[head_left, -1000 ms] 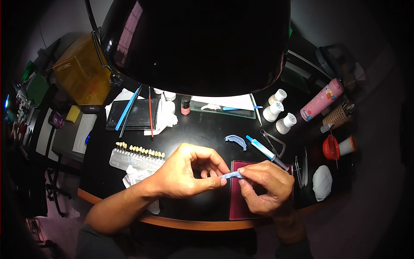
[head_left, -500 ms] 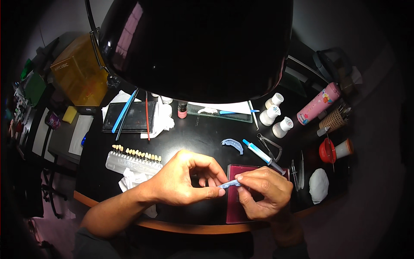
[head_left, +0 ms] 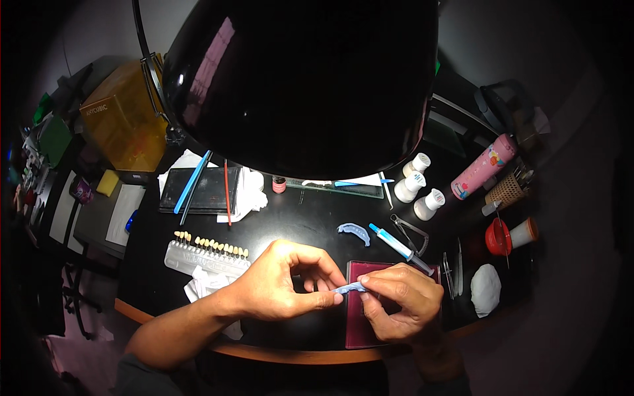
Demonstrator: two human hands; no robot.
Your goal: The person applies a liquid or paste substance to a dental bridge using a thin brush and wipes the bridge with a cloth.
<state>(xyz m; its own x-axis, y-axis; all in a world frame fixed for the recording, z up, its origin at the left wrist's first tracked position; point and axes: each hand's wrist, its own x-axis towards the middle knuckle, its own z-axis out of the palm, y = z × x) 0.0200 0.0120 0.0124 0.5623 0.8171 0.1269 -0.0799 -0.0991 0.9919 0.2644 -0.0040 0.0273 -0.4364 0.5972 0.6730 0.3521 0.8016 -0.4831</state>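
Note:
Between my hands is a narrow light-blue dental piece (head_left: 349,288), its ends pinched in the fingertips. My left hand (head_left: 281,284) grips one end with thumb and forefinger. The other end sits in the pinch of my right hand (head_left: 404,300), over a dark red flat case (head_left: 356,333). A similar curved blue arch piece (head_left: 354,232) lies on the black table, just beyond my fingers. To its right rest a blue-and-white syringe (head_left: 396,244) and a metal caliper (head_left: 413,231). Fingers cover part of the held piece.
A tooth shade guide (head_left: 208,259) and crumpled tissue (head_left: 205,286) lie by my left forearm. A black lamp hood (head_left: 297,79) hangs over the far side. White-capped jars (head_left: 429,204), a pink bottle (head_left: 485,165), tweezers (head_left: 448,272) and a white lump (head_left: 486,290) stand or lie right.
The view has shifted slightly, so the lamp hood hangs lower in it. Both hands keep their pinch on the light-blue piece, which appears tilted a little differently.

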